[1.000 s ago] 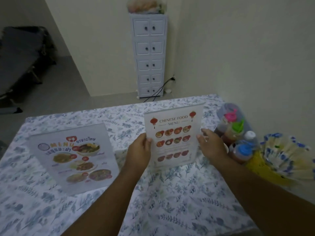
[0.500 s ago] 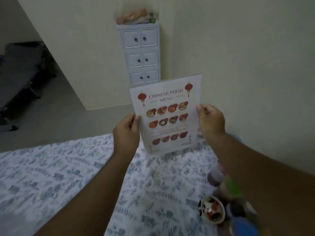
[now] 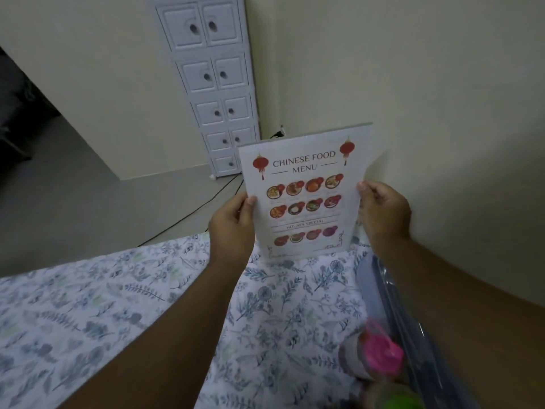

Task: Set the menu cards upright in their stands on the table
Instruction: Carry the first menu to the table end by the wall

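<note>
White and tall, the menu card stands up straight between both hands, the left hand pinching its left edge and the right hand its right, low edge just over the table.

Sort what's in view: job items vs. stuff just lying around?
Job:
- Chinese food menu card, gripped at its side edges
- left hand
- right hand
- table, floral cloth

Lying about:
- pink-capped bottle
- green-capped bottle
- white drawer cabinet
- black cable on the floor
</note>
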Demonstrator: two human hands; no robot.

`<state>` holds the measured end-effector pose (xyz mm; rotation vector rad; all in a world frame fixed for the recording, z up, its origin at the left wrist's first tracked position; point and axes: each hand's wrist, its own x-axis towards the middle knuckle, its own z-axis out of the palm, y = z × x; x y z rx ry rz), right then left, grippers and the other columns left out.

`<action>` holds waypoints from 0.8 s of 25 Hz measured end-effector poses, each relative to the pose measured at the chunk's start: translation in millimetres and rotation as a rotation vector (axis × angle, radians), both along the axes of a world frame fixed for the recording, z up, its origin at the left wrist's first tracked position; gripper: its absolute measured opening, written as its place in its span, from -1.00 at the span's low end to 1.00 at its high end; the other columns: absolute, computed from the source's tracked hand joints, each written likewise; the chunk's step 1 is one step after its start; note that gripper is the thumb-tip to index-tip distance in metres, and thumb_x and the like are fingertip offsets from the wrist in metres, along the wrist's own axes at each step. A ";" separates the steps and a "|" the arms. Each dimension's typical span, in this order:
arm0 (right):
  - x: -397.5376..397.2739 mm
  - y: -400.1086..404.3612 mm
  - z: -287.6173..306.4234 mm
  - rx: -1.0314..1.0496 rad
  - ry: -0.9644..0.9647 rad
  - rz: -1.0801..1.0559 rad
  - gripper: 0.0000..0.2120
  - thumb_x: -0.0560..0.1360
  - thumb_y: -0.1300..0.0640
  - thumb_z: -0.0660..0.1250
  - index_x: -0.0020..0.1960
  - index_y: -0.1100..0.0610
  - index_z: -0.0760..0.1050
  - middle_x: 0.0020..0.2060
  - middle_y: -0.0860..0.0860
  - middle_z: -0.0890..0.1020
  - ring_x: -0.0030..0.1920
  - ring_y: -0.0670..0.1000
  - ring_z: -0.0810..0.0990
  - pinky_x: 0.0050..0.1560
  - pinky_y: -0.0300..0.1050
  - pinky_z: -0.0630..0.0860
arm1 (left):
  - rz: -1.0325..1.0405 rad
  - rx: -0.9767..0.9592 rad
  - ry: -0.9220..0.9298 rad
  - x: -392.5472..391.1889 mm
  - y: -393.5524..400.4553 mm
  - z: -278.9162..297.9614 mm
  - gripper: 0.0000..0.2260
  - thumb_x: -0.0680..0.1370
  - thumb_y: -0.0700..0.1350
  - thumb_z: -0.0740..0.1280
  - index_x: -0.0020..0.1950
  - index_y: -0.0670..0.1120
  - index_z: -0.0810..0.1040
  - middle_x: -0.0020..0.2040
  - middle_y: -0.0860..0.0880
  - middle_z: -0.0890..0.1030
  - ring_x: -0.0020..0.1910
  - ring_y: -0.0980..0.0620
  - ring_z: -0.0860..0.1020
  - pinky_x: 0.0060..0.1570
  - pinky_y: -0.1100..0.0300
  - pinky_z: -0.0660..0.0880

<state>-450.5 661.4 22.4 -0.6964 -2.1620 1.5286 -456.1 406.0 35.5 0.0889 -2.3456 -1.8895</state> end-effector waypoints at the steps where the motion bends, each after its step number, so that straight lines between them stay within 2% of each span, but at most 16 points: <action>1: -0.3 -1.1 -1.4 0.006 0.019 -0.005 -0.71 0.61 -0.02 0.34 0.09 0.17 0.71 -0.10 0.10 0.76 -0.07 0.16 0.74 0.02 0.18 0.70 | 0.022 -0.006 0.009 0.9 2.2 -2.1 -0.79 0.67 0.00 0.27 0.14 0.15 0.71 0.05 0.17 0.75 0.07 0.12 0.70 0.08 0.00 0.66; 5: 6.5 -5.1 4.6 0.086 -0.021 0.026 -0.66 0.65 -0.03 0.26 0.19 0.16 0.68 -0.04 0.02 0.75 0.00 0.11 0.73 0.11 0.14 0.68 | 0.040 -0.067 0.006 1.9 5.7 5.8 -0.76 0.69 0.00 0.23 0.16 0.07 0.69 0.02 0.18 0.73 0.01 0.19 0.67 0.03 0.06 0.66; 8: 27.3 -9.3 23.4 0.106 -0.164 0.240 -0.62 0.68 -0.11 0.16 0.34 0.02 0.60 0.09 -0.02 0.74 0.07 0.04 0.72 0.13 0.03 0.67 | -0.062 -0.156 -0.035 12.0 1.1 21.0 -0.66 0.71 0.07 0.12 0.36 0.07 0.61 0.13 0.19 0.66 0.09 0.17 0.61 0.01 0.23 0.53; 9: 36.4 -12.5 31.9 0.121 -0.201 0.292 -0.61 0.68 -0.12 0.16 0.40 -0.01 0.55 0.17 -0.01 0.72 0.15 0.07 0.71 0.16 0.01 0.65 | -0.084 -0.190 -0.038 19.8 -3.2 26.3 -0.63 0.71 0.10 0.10 0.41 0.09 0.56 0.15 0.20 0.63 0.13 0.15 0.58 0.00 0.29 0.46; 10: 46.3 -17.0 41.7 0.156 -0.229 0.318 -0.56 0.67 -0.13 0.17 0.47 0.00 0.48 0.27 0.02 0.68 0.26 0.11 0.67 0.23 0.02 0.61 | -0.088 -0.234 -0.041 29.7 -9.1 31.8 -0.61 0.71 0.13 0.08 0.45 0.10 0.52 0.20 0.19 0.61 0.20 0.10 0.56 0.05 0.29 0.43; 12: 69.8 -32.1 65.1 0.279 -0.252 0.336 -0.47 0.67 -0.14 0.19 0.57 0.07 0.37 0.44 0.08 0.56 0.42 0.15 0.55 0.40 0.07 0.49 | -0.075 -0.348 -0.041 55.0 -26.7 44.5 -0.54 0.70 0.18 0.07 0.53 0.05 0.44 0.42 0.07 0.55 0.42 -0.01 0.47 0.28 0.17 0.35; 13: 85.7 -44.7 78.1 0.360 -0.241 0.351 -0.47 0.67 -0.12 0.20 0.55 0.10 0.38 0.45 0.11 0.55 0.43 0.17 0.53 0.42 0.07 0.46 | -0.075 -0.409 -0.034 72.8 -40.0 53.3 -0.51 0.69 0.19 0.06 0.56 0.02 0.39 0.51 0.00 0.48 0.50 -0.04 0.40 0.37 0.10 0.30; 15: 121.1 -74.7 101.7 0.514 -0.219 0.393 -0.55 0.66 -0.11 0.21 0.46 0.09 0.45 0.34 0.12 0.59 0.32 0.18 0.58 0.34 0.09 0.51 | -0.107 -0.543 0.002 110.4 -68.4 69.5 -0.47 0.70 0.19 0.05 0.60 -0.02 0.32 0.59 -0.07 0.37 0.58 -0.06 0.29 0.49 0.02 0.18; 17: 162.9 -111.5 120.7 0.659 -0.234 0.434 -0.54 0.66 -0.12 0.19 0.47 0.08 0.45 0.34 0.08 0.58 0.34 0.17 0.56 0.34 0.15 0.51 | -0.136 -0.669 0.036 154.7 -100.0 83.3 -0.47 0.71 0.16 0.03 0.62 -0.06 0.26 0.62 -0.09 0.31 0.62 -0.07 0.20 0.55 0.01 0.04; 20: 232.0 -175.9 133.6 0.793 -0.250 0.515 -0.46 0.66 -0.18 0.13 0.54 0.07 0.39 0.53 0.03 0.46 0.55 0.13 0.36 0.54 0.16 0.29 | -0.124 -0.721 0.039 236.3 -152.0 94.2 -0.43 0.70 0.16 0.02 0.65 -0.08 0.18 0.66 -0.07 0.23 0.66 -0.02 0.06 0.56 0.08 -0.13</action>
